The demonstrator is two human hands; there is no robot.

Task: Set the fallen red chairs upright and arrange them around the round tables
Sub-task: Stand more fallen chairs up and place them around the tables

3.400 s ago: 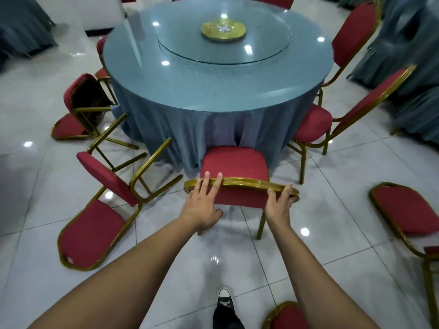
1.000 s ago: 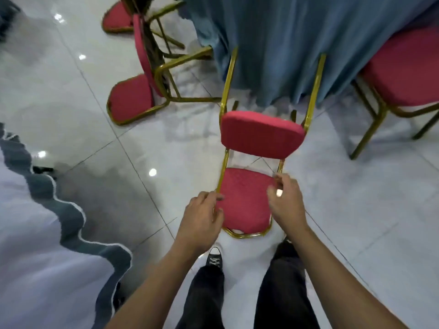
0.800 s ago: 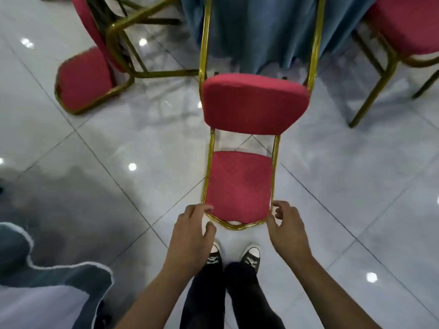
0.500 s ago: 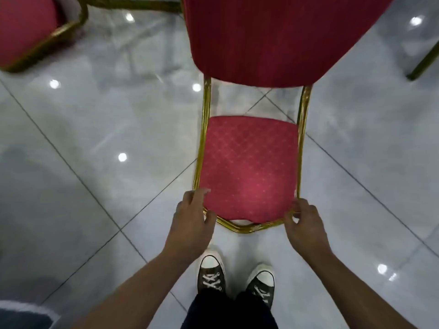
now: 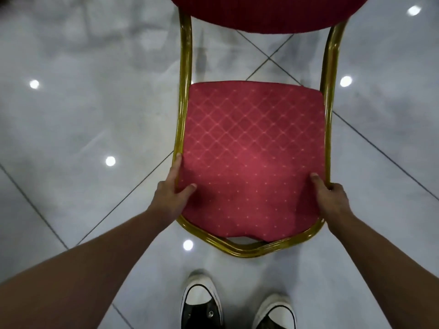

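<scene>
Since earlier: closed onto backrest frame. Left hand (image 5: 169, 193) and right hand (image 5: 329, 194) clamped on red chair (image 5: 253, 153). Risk: legs skidding across glossy floor (image 5: 71, 115) during lift.

Dim, even overhead light; white glare spots dot the glossy floor (image 5: 71, 129) at 9, 3 and 6 o'clock; soft overall blur.

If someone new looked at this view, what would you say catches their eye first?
The red chair fills the middle of the view, its diamond-patterned pad ringed by a gold frame. The left hand and right hand grip that pad's two sides, thumbs on the fabric. Below, black-and-white sneakers stand on the glossy grey tiled floor.
</scene>
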